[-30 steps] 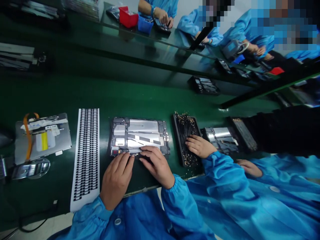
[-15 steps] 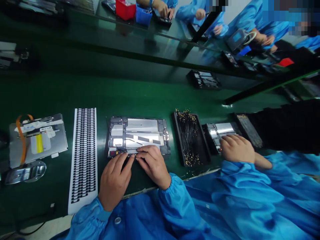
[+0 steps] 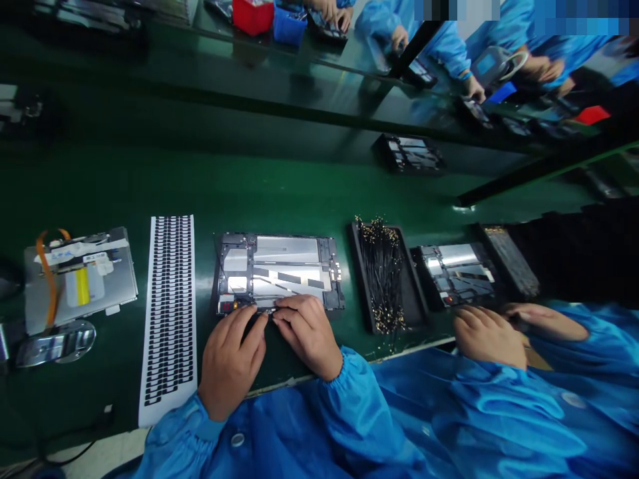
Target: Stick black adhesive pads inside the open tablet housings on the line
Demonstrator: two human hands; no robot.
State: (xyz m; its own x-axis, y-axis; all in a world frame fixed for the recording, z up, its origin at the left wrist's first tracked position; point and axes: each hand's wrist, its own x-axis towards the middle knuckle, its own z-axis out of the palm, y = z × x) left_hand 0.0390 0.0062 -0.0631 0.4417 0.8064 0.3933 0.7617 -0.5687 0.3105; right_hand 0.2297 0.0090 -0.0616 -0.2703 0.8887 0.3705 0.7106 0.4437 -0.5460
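An opened tablet (image 3: 285, 250), its silver battery plates and black frame exposed, lies flat on the green bench in front of me. At its near edge, left of the middle, my left hand (image 3: 230, 359) rests with bent fingers, thumb and fingertips pinched close to the edge. Just to the right, my right hand (image 3: 312, 336) is also closed, thumb and fingers pinched at the same edge. Whatever small part sits between the fingertips is hidden. Beside my left forearm lies a white sheet of black stickers (image 3: 170, 306).
Right of the tablet stands a black tray (image 3: 414, 303) of thin black cables with gold ends. Farther right, a co-worker's hands (image 3: 489, 336) are near another opened tablet (image 3: 456, 263). A silver panel with an orange ribbon (image 3: 102, 283) lies left. A shelf post (image 3: 519, 179) slants behind.
My right fingers have drawn in to a pinch near my left fingertips at the tablet's edge. The co-worker's hand has left the cable tray and moved right, below the other tablet.
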